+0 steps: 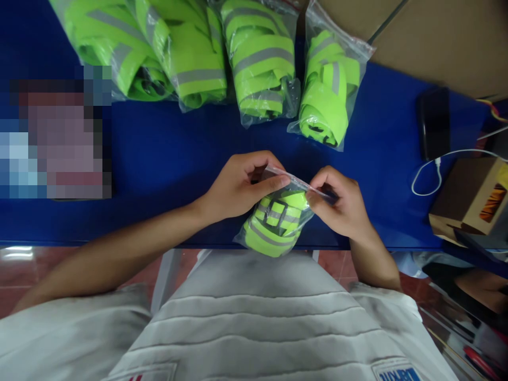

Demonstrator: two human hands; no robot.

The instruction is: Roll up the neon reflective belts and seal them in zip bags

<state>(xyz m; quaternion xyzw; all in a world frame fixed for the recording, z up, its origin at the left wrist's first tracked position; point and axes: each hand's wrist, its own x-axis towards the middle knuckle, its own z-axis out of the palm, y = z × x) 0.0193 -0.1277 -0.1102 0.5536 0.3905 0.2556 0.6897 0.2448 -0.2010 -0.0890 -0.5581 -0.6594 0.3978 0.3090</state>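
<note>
A clear zip bag (243, 233) hangs at the table's front edge between my two hands. Inside it lies a folded neon-yellow reflective strap (270, 237) with grey stripes and a black buckle (277, 212). My left hand (248, 185) pinches the bag's top edge at the left, thumb in front and fingers behind. At the right end of that same edge, my right hand (335, 201) grips the seal between thumb and fingertips. Whether the seal is closed, I cannot tell.
Several bagged neon straps (262, 58) lie in a row along the back of the blue table (166, 153). At the right are a black phone (434, 124), a white cable (415, 180) and a cardboard box (460, 196). A blurred-out patch covers the left side.
</note>
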